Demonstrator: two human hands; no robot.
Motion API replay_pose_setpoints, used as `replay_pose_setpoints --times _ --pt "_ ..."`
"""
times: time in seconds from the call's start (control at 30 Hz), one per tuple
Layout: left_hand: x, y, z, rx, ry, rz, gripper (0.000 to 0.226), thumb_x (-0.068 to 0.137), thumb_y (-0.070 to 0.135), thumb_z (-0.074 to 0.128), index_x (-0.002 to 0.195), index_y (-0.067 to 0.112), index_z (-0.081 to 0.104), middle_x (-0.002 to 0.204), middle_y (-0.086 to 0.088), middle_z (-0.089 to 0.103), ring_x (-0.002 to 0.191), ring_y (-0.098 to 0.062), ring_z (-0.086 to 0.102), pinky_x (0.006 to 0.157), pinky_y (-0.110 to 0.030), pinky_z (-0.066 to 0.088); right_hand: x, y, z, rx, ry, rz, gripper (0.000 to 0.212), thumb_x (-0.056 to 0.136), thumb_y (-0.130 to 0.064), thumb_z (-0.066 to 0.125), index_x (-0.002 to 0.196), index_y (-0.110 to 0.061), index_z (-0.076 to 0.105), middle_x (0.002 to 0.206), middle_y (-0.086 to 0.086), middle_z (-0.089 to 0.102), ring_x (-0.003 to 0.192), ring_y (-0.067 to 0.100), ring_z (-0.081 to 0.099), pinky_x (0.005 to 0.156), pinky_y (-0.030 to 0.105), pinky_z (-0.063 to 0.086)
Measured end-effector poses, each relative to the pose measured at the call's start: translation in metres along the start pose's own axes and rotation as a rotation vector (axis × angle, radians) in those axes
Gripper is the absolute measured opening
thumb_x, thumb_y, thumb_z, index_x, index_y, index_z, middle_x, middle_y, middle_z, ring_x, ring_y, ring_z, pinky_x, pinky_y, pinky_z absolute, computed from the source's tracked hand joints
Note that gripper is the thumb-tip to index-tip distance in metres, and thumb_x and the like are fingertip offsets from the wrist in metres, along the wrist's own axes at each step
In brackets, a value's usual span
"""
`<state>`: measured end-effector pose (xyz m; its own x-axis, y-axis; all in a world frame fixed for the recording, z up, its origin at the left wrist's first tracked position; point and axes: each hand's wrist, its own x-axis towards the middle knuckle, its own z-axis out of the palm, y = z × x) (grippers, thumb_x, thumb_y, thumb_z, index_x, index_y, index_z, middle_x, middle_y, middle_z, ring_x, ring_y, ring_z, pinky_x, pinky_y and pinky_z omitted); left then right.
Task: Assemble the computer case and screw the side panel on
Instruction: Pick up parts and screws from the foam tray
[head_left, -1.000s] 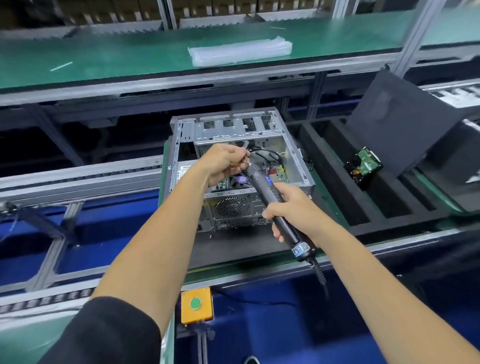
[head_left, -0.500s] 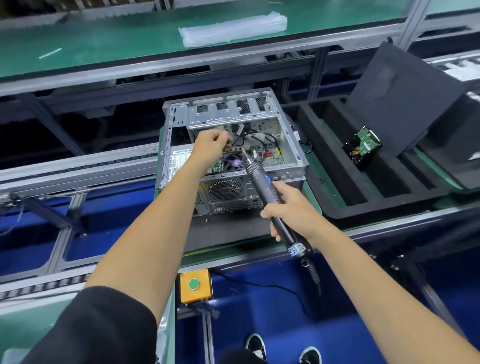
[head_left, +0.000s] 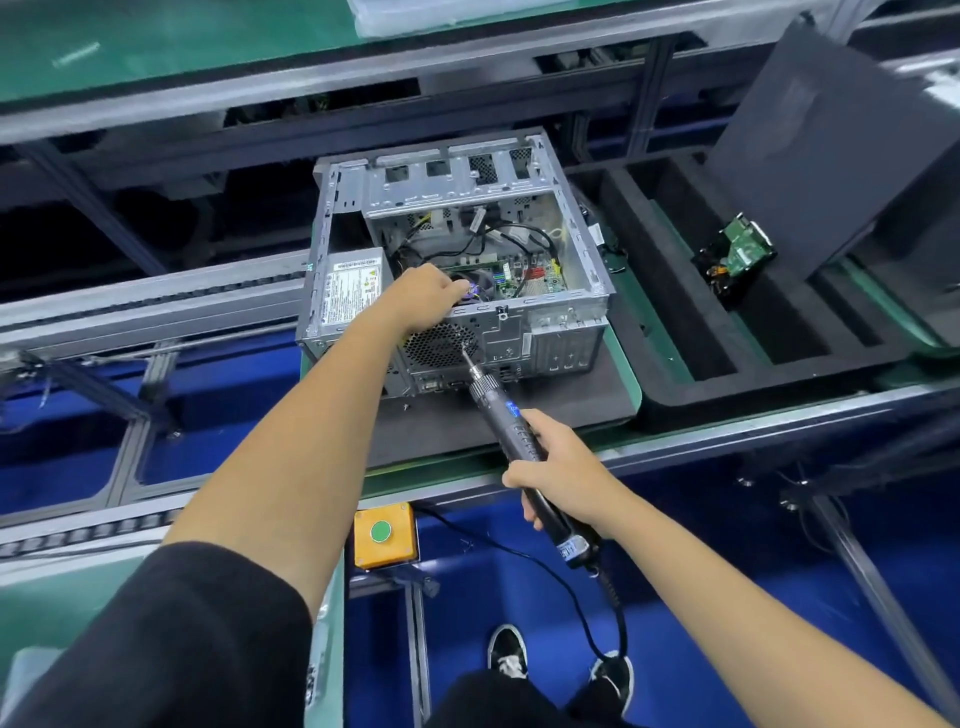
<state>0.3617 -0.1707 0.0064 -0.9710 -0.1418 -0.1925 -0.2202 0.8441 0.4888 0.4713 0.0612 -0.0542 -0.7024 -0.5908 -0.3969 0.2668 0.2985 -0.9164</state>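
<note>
Right hand (head_left: 563, 480) gripping the electric screwdriver (head_left: 511, 431), bit tip on the rear fan grille of the computer case (head_left: 566, 332); left hand (head_left: 423, 296) curled over the case's rear top edge, can't tell what it's holding. Case is bare grey metal, side open, board and cables exposed, sitting on the black mat (head_left: 571, 405). Versus 0.5 s ago, the bit has come down from inside the case onto the back panel.

We reach both bare forearms forward. Our left hand (head_left: 423, 296) lies knuckles-up with fingers curled downward, what they grip hidden. Our right hand (head_left: 563, 478) wraps its fingers round the slim black electric screwdriver (head_left: 506, 423), angled up and leftward.
</note>
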Motion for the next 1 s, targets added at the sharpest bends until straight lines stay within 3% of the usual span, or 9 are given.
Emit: replay_pose_setpoints --times 0.2,0.3,0.37,0.47,0.57,0.7,0.83,1.0 --pt "-0.001 0.000 0.002 -0.029 0.033 0.030 0.047 0.097 0.035 0.044 0.056 0.013 0.037 0.049 0.000 0.035 0.044 -0.015 0.030 0.049 -0.027 0.027 0.000 0.003 -0.002 0.004 0.005 -0.001 0.046 0.076 -0.014 0.064 0.118 -0.029 0.051 0.091 0.015 0.054 0.051 0.026 0.058 0.048 0.033 0.051" --pt "-0.008 0.000 0.004 -0.152 0.316 0.123 0.029 0.092 0.027 0.052 0.069 0.010 0.057 0.058 0.003 0.052 0.049 -0.007 0.043 0.051 -0.023 0.035 -0.003 -0.003 -0.005 0.001 0.007 -0.019 0.047 0.075 -0.015 0.064 0.118 -0.028 0.051 0.090 0.014 0.053 0.050 0.027 0.057 0.047 0.034 0.051" --pt "-0.015 0.000 0.001 -0.281 0.455 0.147 0.026 0.088 0.025 0.055 0.067 0.008 0.058 0.055 0.004 0.050 0.050 -0.007 0.042 0.052 -0.023 0.036 -0.004 -0.010 -0.008 0.002 0.010 -0.045 0.048 0.074 -0.015 0.064 0.119 -0.027 0.052 0.089 0.012 0.053 0.050 0.027 0.057 0.048 0.034 0.051" --pt "-0.023 0.002 -0.012 -0.424 0.326 0.155 0.032 0.089 0.032 0.056 0.064 0.012 0.060 0.051 0.004 0.051 0.051 -0.013 0.049 0.054 -0.024 0.040 -0.002 -0.025 -0.012 0.004 0.010 -0.092 0.050 0.075 -0.015 0.065 0.122 -0.025 0.052 0.087 0.010 0.054 0.049 0.027 0.056 0.048 0.034 0.051" --pt "-0.028 0.002 -0.022 -0.579 0.095 0.104 0.038 0.093 0.040 0.054 0.077 0.009 0.068 0.051 -0.001 0.059 0.038 -0.009 0.042 0.042 -0.018 0.035 0.002 -0.041 -0.012 0.011 0.015 -0.129 0.050 0.074 -0.014 0.065 0.121 -0.023 0.053 0.085 0.011 0.052 0.048 0.028 0.055 0.047 0.035 0.051" --pt "-0.028 -0.010 -0.025 -0.799 -0.071 0.092 0.031 0.093 0.033 0.057 0.084 0.006 0.070 0.059 -0.005 0.061 0.042 -0.007 0.042 0.037 -0.012 0.032 0.007 -0.053 -0.009 0.017 0.004 -0.145 0.050 0.075 -0.013 0.066 0.122 -0.027 0.052 0.087 0.013 0.053 0.048 0.027 0.056 0.049 0.036 0.052" --pt "-0.029 -0.016 -0.026 -0.874 -0.134 0.085 0.021 0.091 0.025 0.062 0.074 0.015 0.069 0.058 0.000 0.061 0.045 -0.006 0.049 0.039 -0.011 0.037 0.009 -0.056 -0.007 0.013 -0.009 -0.154 0.049 0.074 -0.014 0.066 0.118 -0.031 0.053 0.087 0.011 0.054 0.048 0.026 0.056 0.048 0.034 0.052" --pt "-0.033 -0.017 -0.026 -0.910 -0.152 0.111 0.019 0.095 0.006 0.051 0.083 0.004 0.065 0.060 0.000 0.063 0.046 -0.004 0.055 0.041 -0.012 0.042 0.010 -0.056 -0.004 0.036 -0.015 -0.161 0.045 0.075 -0.012 0.066 0.112 -0.037 0.054 0.088 0.011 0.055 0.047 0.026 0.056 0.047 0.034 0.052"
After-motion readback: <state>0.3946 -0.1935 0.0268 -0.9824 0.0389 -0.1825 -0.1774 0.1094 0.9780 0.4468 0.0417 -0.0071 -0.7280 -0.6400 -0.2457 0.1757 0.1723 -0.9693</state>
